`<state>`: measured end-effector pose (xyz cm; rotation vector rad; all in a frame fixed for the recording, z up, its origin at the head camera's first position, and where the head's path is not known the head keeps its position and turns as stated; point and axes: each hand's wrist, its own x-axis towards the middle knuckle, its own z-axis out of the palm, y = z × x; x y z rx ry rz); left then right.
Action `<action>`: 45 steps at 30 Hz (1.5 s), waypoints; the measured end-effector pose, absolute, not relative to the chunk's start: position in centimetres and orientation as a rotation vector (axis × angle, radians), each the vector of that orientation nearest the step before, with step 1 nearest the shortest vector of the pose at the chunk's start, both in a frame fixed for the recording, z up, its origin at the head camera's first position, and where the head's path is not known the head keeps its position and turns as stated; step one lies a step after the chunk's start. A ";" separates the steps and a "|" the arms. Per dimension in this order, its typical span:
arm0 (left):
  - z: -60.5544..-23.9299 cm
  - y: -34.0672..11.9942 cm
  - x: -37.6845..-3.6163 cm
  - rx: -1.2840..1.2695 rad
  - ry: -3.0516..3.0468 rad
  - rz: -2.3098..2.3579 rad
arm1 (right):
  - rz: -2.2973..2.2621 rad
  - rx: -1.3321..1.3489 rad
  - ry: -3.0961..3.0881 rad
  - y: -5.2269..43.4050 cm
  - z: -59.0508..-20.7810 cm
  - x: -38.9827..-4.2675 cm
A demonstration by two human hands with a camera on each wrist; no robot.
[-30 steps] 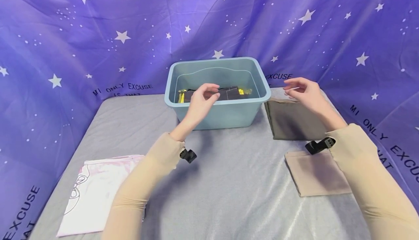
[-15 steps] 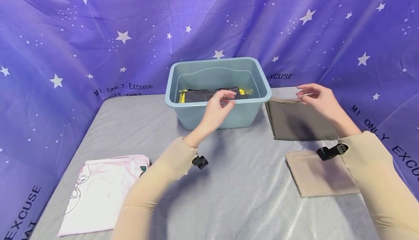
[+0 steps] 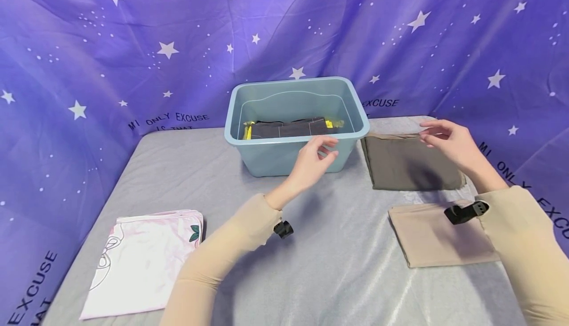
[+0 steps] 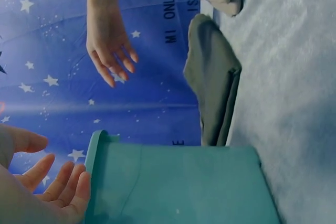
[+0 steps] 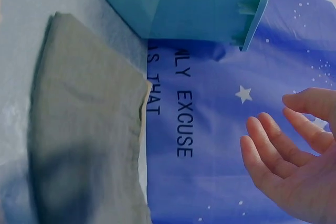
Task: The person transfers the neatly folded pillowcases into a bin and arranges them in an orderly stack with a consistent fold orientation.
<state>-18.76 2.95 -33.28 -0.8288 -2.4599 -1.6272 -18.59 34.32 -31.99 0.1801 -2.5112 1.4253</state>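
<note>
My left hand (image 3: 311, 165) hovers in front of the near wall of a blue-green plastic bin (image 3: 289, 155), fingers loosely bent around nothing. Inside the bin lies a dark folded cloth (image 3: 289, 129) with thin light lines and yellow bits at its ends. Over the far edge of a folded dark olive cloth (image 3: 391, 163) hangs my right hand (image 3: 451, 143), relaxed and holding nothing. In the right wrist view its fingers (image 5: 273, 145) are spread loosely, apart from the olive cloth (image 5: 89, 124). The left wrist view shows the left fingers (image 4: 58, 182) beside the bin's rim.
A folded beige cloth (image 3: 440, 237) lies at the right, nearer than the olive one. At the left front lies a folded white and pink cloth (image 3: 138, 262) with a green leaf print. A purple star-patterned curtain (image 3: 178, 20) stands behind the grey covered surface (image 3: 311, 266).
My left hand has moved right and nearer, from over the bin's rim to in front of its wall. The right hand has drifted right and slightly nearer. The cloths and bin stay put.
</note>
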 end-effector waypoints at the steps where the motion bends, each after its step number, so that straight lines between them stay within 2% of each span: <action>1: -33.4 3.1 -18.7 -0.831 -2.461 -1.627 | 1.424 0.176 -2.512 34.5 -32.0 -18.5; 26: -37.4 6.7 -17.0 -0.829 -2.541 -1.646 | 1.507 0.112 -2.513 38.3 -34.6 -17.4; 29: -38.0 7.1 -17.0 -0.812 -2.550 -1.642 | 1.573 0.125 -2.493 41.0 -36.9 -18.7; 34: -39.1 7.8 -17.1 -0.763 -2.567 -1.668 | 1.565 0.103 -2.500 48.4 -43.8 -22.7; 37: -39.6 8.3 -17.1 -0.734 -2.567 -1.698 | 1.603 0.102 -2.488 50.6 -45.7 -23.8; 39: -40.0 8.6 -17.1 -0.724 -2.553 -1.725 | 1.663 0.117 -2.462 51.0 -45.8 -23.8; 45: -40.9 9.4 -17.2 -0.685 -2.519 -1.793 | 1.767 0.074 -2.488 48.4 -42.5 -21.5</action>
